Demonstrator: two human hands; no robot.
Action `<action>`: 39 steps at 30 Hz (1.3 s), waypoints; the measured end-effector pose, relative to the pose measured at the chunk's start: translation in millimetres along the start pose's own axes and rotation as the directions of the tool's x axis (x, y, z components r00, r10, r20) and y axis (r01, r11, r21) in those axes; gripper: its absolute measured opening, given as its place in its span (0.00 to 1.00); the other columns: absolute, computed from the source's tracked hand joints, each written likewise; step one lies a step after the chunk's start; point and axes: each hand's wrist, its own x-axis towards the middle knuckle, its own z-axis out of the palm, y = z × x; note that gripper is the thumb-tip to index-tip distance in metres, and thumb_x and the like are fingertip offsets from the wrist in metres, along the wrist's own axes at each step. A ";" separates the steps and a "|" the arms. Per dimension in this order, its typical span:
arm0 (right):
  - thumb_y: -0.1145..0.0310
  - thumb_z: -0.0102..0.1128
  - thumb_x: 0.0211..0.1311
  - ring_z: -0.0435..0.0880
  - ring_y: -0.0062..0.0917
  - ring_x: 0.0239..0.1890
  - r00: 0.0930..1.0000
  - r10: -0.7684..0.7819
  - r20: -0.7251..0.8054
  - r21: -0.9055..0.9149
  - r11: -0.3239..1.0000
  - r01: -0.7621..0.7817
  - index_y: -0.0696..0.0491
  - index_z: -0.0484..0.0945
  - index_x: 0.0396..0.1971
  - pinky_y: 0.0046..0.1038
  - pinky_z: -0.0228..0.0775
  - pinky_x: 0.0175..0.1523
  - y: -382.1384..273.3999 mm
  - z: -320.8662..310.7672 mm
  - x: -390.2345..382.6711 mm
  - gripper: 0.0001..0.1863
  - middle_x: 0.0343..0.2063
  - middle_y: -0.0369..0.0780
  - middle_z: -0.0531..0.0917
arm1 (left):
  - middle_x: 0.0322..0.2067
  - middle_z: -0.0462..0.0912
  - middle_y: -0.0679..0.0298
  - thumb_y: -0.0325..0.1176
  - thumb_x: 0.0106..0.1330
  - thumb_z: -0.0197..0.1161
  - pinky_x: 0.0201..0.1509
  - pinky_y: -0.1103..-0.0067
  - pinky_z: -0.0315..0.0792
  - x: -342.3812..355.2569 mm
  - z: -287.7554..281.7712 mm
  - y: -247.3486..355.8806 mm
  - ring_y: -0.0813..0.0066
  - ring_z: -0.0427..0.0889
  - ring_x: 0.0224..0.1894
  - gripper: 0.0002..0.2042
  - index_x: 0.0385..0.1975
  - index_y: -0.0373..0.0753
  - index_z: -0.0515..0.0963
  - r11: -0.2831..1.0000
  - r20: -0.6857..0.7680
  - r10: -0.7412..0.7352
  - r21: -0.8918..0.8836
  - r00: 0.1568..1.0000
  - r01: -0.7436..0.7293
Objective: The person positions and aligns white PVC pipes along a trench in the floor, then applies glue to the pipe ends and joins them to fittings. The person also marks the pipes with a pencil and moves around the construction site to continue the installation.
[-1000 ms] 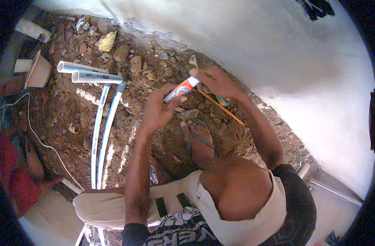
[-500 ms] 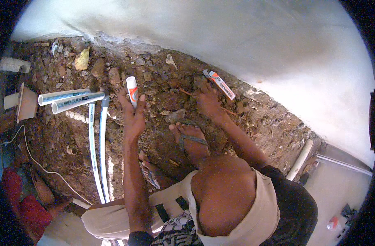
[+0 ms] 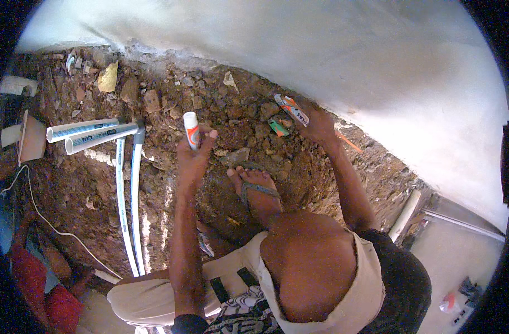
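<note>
My left hand (image 3: 193, 161) is closed round a white tube (image 3: 191, 131) with an orange band and a white cap, held upright above the soil. Farther right, my right hand (image 3: 320, 127) is closed on a thin orange strip (image 3: 349, 142), whose end sticks out to the right. Its fingers cover the lower end of a slim white and orange carton (image 3: 290, 108) lying by the wall. A small green and orange packet (image 3: 278, 128) rests on the rubble just left of that hand.
Two white pipes (image 3: 101, 138) joined to a grey elbow (image 3: 139, 132) stand left, with long pipes (image 3: 123, 206) running toward me. A pale wall (image 3: 321, 50) borders the stony soil. A white cable (image 3: 59, 231) and another person in red (image 3: 28, 273) are at lower left.
My right hand has moved right with the orange strip, uncovering the green packet and covering part of the carton. My left hand has shifted slightly right with the tube.
</note>
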 end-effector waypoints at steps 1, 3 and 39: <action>0.57 0.65 0.49 0.82 0.48 0.40 0.999 0.026 0.030 0.008 1.000 -0.026 0.53 0.75 0.50 0.43 0.74 0.46 3.9 8.6 0.1 0.27 0.37 0.52 0.83 | 0.29 0.80 0.70 0.37 0.63 0.67 0.40 0.80 0.69 -4.8 1.9 13.1 0.81 0.75 0.33 0.10 0.36 0.39 0.79 0.995 0.017 -0.079 0.064 0.997 0.078; 0.56 0.65 0.49 0.82 0.47 0.40 0.989 0.097 0.111 0.045 0.994 -0.103 0.53 0.76 0.49 0.42 0.75 0.46 1.9 10.8 2.2 0.27 0.37 0.51 0.83 | 0.29 0.81 0.70 0.37 0.63 0.66 0.40 0.80 0.69 -2.2 4.9 -0.5 0.82 0.76 0.33 0.10 0.36 0.38 0.79 0.998 0.087 -0.026 -0.061 0.996 0.032; 0.63 0.70 0.48 0.80 0.22 0.32 0.651 -0.045 0.757 0.418 0.800 -0.431 0.56 0.83 0.37 0.29 0.71 0.41 -42.7 8.7 43.4 0.17 0.29 0.35 0.83 | 0.29 0.82 0.54 0.48 0.62 0.64 0.35 0.68 0.74 -118.1 -58.7 10.3 0.63 0.82 0.30 0.20 0.45 0.39 0.79 0.685 -0.023 -0.686 -0.357 0.727 0.635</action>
